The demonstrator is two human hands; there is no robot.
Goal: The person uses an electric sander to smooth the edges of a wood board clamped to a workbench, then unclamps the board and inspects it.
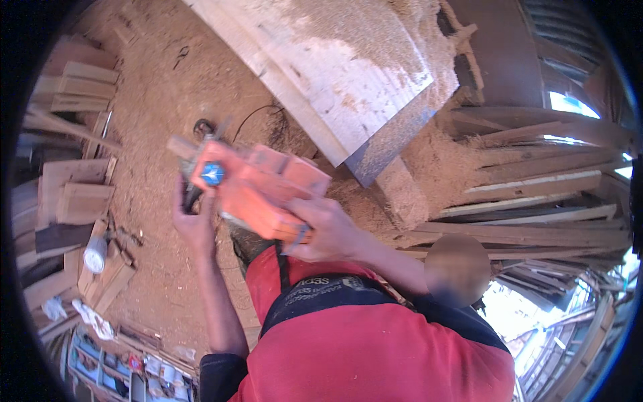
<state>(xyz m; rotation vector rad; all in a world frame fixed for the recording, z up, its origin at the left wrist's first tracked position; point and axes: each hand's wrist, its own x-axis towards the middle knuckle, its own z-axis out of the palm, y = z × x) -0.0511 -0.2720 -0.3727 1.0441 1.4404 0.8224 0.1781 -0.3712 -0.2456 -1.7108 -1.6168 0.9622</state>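
An orange electric hand planer (258,194) with a round blue knob is held up in front of my body, slightly blurred. My right hand (328,228) is closed around its rear end, by the handle. At the knob end, my left hand (194,218) supports the planer from the near side, with the thumb and fingers curled at its edge. The underside of the tool is hidden. Just beyond the front end, a dark round part (203,127) shows near the floor; I cannot make out what it belongs to.
A pale wooden board (315,80) on a bench, strewn with sawdust, reaches in from the top. Stacked planks (529,221) lie at the right and offcuts (77,194) at the left. A white can (95,258) stands near the offcuts. A dark cord (251,117) crosses the sawdust-covered floor (161,281).
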